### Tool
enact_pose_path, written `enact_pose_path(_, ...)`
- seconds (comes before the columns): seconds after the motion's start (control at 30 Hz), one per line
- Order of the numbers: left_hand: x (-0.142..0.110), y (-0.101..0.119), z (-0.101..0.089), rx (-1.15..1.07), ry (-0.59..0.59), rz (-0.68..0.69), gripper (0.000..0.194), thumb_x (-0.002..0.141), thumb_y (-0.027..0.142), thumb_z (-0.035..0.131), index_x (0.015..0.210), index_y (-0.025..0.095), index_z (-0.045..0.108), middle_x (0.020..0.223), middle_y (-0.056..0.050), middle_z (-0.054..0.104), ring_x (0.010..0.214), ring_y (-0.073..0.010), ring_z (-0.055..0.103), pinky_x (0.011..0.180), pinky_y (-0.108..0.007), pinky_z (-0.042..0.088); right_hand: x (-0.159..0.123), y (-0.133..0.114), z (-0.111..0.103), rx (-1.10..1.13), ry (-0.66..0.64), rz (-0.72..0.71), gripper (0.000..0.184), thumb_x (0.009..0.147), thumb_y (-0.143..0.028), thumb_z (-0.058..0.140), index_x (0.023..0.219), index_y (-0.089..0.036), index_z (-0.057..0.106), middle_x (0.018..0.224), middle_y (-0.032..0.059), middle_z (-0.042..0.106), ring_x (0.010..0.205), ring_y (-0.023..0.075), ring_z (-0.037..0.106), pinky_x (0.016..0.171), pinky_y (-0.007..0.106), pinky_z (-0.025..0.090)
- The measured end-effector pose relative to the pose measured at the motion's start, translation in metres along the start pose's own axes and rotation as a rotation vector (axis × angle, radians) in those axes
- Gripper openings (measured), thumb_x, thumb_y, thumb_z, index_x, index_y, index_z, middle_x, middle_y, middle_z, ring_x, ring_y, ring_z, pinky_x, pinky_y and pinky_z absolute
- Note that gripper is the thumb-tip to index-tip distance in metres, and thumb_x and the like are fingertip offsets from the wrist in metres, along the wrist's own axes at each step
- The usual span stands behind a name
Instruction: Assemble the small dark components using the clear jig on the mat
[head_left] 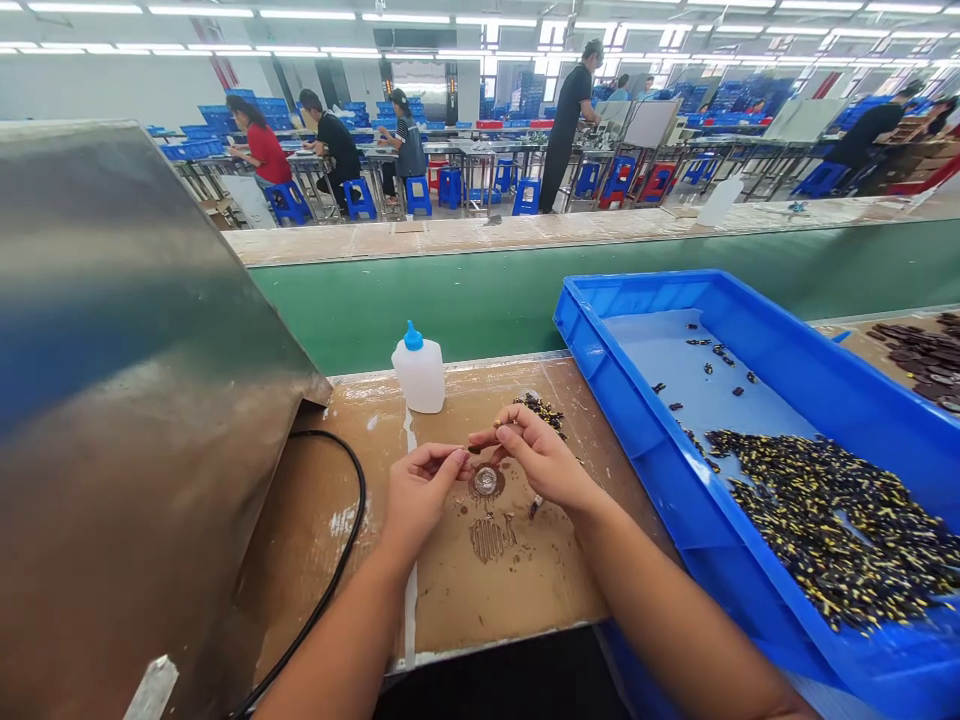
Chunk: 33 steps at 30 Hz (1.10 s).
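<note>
Close together above the cardboard-covered bench, my left hand (421, 492) and my right hand (541, 458) both have their fingertips pinched. A small dark part (474, 450) shows at the tips of my left fingers. Whatever my right fingertips pinch is too small to make out. Just below the hands sits a small round clear dish (486, 482) on a wet brown patch. A pile of small black and yellow parts (546, 412) lies behind my right hand, partly hidden by it. A white squeeze bottle (420, 374) with a blue cap stands upright beyond my left hand.
To the right, a large blue tray (637, 440) holds many black and yellow parts. Dark flat pieces (926, 350) lie beyond it. A metal housing (150, 400) and black cable (352, 540) are at left. Behind runs a green belt (420, 300); people work farther back.
</note>
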<state>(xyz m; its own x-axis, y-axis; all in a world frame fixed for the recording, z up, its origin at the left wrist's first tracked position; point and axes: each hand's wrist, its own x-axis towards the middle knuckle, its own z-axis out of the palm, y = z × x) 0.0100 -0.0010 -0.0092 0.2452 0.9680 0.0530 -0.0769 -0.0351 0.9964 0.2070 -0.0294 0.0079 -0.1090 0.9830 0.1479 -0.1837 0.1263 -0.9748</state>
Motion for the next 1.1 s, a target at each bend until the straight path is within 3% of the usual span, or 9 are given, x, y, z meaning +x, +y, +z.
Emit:
enact_pose_path(0.13,0.003,-0.007,-0.001,0.017,0.053,0.018,0.042,0.082,0.054,0.085,0.094,0.014,0.079,0.091,-0.012,0.080,0.082,-0.0211,0.077,0.080,-0.030,0.064,0.004,0.001,0.001,0.065,0.062,0.083,0.049,0.094,-0.065,0.077,0.106,-0.025,0.051,0.107,0.0091,0.081,0.094,0.0215,0.079,0.083,0.035,0.063)
enact_pose_path(0.27,0.010,-0.011,-0.017,0.152,0.247,0.132,0.037,0.088,0.049,0.080,0.103,0.016,0.078,0.099,-0.010,0.079,0.090,-0.0202,0.076,0.086,-0.030,0.061,0.005,0.000,-0.007,-0.004,0.322,-0.020,0.047,0.092,-0.064,0.079,0.105,-0.025,0.056,0.109,0.0076,0.079,0.101,0.0213,0.076,0.081,0.031,0.062)
enact_pose_path(0.4,0.017,-0.011,-0.038,0.457,0.262,0.282,0.025,0.097,0.041,0.069,0.104,0.019,0.078,0.102,-0.008,0.078,0.087,-0.0182,0.073,0.084,-0.029,0.058,0.008,0.004,-0.024,-0.132,0.464,-0.101,0.042,0.088,-0.060,0.083,0.099,-0.023,0.067,0.096,0.0033,0.072,0.084,0.0157,0.067,0.066,0.024,0.054)
enact_pose_path(0.47,0.023,-0.009,-0.042,0.726,0.208,0.339,0.023,0.101,0.034,0.061,0.104,0.018,0.077,0.104,-0.008,0.077,0.089,-0.0191,0.072,0.085,-0.031,0.057,0.011,0.008,-0.029,-0.138,0.495,-0.118,0.041,0.087,-0.059,0.083,0.100,-0.022,0.069,0.091,0.0021,0.069,0.080,0.0148,0.063,0.063,0.024,0.051)
enact_pose_path(0.6,0.042,-0.003,-0.036,1.140,-0.004,0.278,0.023,0.100,0.022,0.058,0.112,0.015,0.077,0.109,-0.013,0.075,0.097,-0.0256,0.072,0.090,-0.037,0.057,0.015,0.011,-0.030,-0.108,0.511,-0.095,0.047,0.087,-0.057,0.082,0.117,-0.022,0.072,0.093,0.0030,0.071,0.079,0.0150,0.062,0.062,0.025,0.050)
enact_pose_path(0.7,0.060,0.001,-0.022,1.253,-0.144,0.266,0.021,0.099,0.018,0.060,0.107,0.014,0.079,0.110,-0.016,0.073,0.101,-0.0307,0.071,0.090,-0.040,0.056,0.017,0.010,-0.031,-0.071,0.495,-0.078,0.049,0.085,-0.058,0.083,0.116,-0.022,0.074,0.097,0.0045,0.074,0.077,0.0138,0.061,0.060,0.024,0.049)
enact_pose_path(0.83,0.074,0.007,-0.006,1.399,-0.318,0.263,0.023,0.095,0.007,0.057,0.092,0.013,0.079,0.097,-0.017,0.071,0.097,-0.0324,0.071,0.087,-0.040,0.056,0.019,0.008,-0.034,0.032,0.501,-0.064,0.048,0.081,-0.058,0.085,0.110,-0.021,0.074,0.097,0.0054,0.076,0.076,0.0134,0.062,0.057,0.023,0.049)
enact_pose_path(1.1,0.077,0.020,0.014,1.524,-0.456,0.240,0.031,0.089,-0.006,0.049,0.085,0.008,0.076,0.091,-0.022,0.072,0.094,-0.0329,0.074,0.086,-0.038,0.058,0.014,-0.009,-0.032,0.350,0.373,0.002,0.041,0.074,-0.045,0.092,0.103,-0.022,0.074,0.100,0.0048,0.079,0.075,0.0119,0.065,0.063,0.022,0.056)
